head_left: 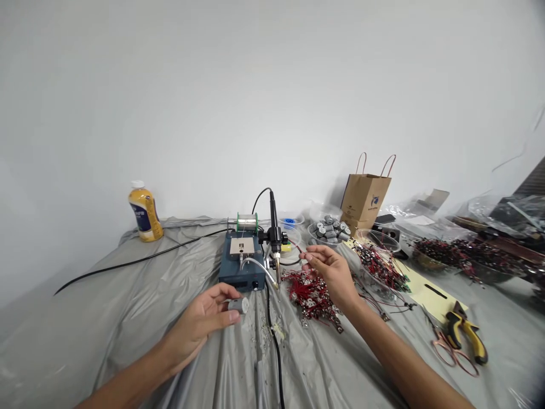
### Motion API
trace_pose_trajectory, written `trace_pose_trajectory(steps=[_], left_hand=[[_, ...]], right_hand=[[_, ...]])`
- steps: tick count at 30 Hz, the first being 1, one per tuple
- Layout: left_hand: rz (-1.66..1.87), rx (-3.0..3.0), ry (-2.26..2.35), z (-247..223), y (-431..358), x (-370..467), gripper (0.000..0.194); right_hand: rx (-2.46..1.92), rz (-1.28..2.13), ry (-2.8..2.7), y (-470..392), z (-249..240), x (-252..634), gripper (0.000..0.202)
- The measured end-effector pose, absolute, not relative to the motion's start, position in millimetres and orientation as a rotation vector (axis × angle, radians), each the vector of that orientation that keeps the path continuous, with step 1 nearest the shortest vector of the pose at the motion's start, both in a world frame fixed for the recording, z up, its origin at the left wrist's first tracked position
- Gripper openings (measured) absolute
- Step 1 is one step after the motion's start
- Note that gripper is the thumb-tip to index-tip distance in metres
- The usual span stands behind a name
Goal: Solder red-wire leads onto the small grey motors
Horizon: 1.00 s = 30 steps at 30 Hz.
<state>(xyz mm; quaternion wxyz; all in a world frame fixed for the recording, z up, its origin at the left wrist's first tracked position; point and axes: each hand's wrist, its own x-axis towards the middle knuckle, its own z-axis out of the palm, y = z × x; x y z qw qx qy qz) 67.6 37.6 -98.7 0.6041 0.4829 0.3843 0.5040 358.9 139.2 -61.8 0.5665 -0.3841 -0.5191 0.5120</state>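
My left hand [208, 315] holds a small grey cylinder [239, 306] between thumb and fingers, in front of a blue soldering station [240, 272]. The fingers of my right hand [326, 267] pinch a thin red wire [294, 245], just right of the upright soldering iron [274, 221]. Below that hand lies a pile of red wires with small metal ends [313, 298]. A spool of solder wire [247, 221] sits at the back of the station. More grey cylinders [330, 228] fill a clear bowl behind my right hand.
A yellow bottle [146, 215] stands at the back left. On the right are a paper bag [365, 199], bowls of wired parts [378, 267], scissors [453, 352] and yellow-black pliers [466, 334]. A black cable [275, 341] crosses the grey cover [162, 295].
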Motion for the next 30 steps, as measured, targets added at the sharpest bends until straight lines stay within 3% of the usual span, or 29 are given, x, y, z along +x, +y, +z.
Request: trace_pose_trajectory(steps=[21, 30], left_hand=[[1.277, 1.038, 0.969, -92.7, 36.2, 65.6, 0.031], [1.283, 1.061, 0.961, -92.2, 35.1, 65.3, 0.032]], right_hand=[[-0.955, 1.287, -1.148, 146.7, -61.5, 368.3, 0.044], [-0.975, 1.315, -1.146, 147.5, -60.5, 367.1, 0.023]])
